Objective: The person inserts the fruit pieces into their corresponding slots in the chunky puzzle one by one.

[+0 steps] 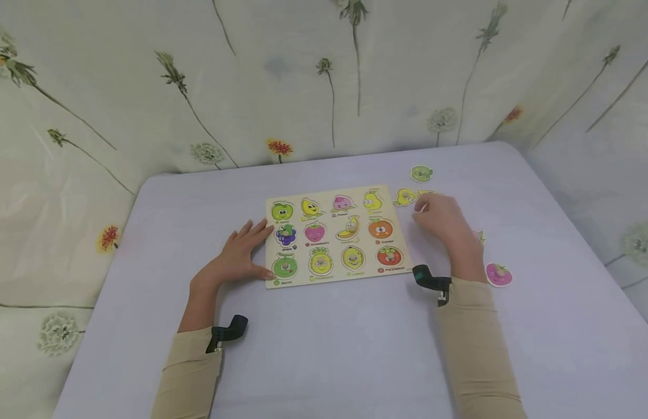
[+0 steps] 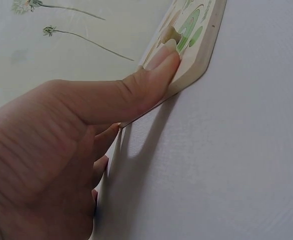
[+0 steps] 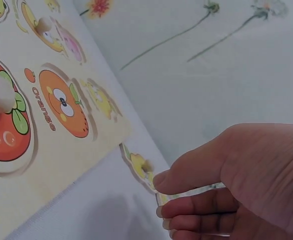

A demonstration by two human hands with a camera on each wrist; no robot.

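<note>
My left hand (image 1: 240, 250) rests at the left edge of a wooden fruit puzzle board (image 1: 329, 279). Its thumb lies on the corner by the melon piece (image 1: 284, 266), beside that piece's knob in the left wrist view; the other fingers spread along the side. Off the board's upper right corner is my right hand (image 1: 441, 218), fingers curled. Thumb and fingertips pinch at the edge of a yellow puzzle piece (image 3: 160, 199), mostly hidden behind them. Just left of it lies another yellow fruit piece (image 1: 406, 196) with a knob.
A green apple piece (image 1: 421, 173) lies farther back on the white table. Near the right wrist are a magenta piece (image 1: 499, 274) and a partly covered piece (image 1: 481, 235). Several knobbed pieces, among them the persimmon (image 1: 389, 256), sit in the board. Flowered cloth (image 1: 303, 87) hangs behind.
</note>
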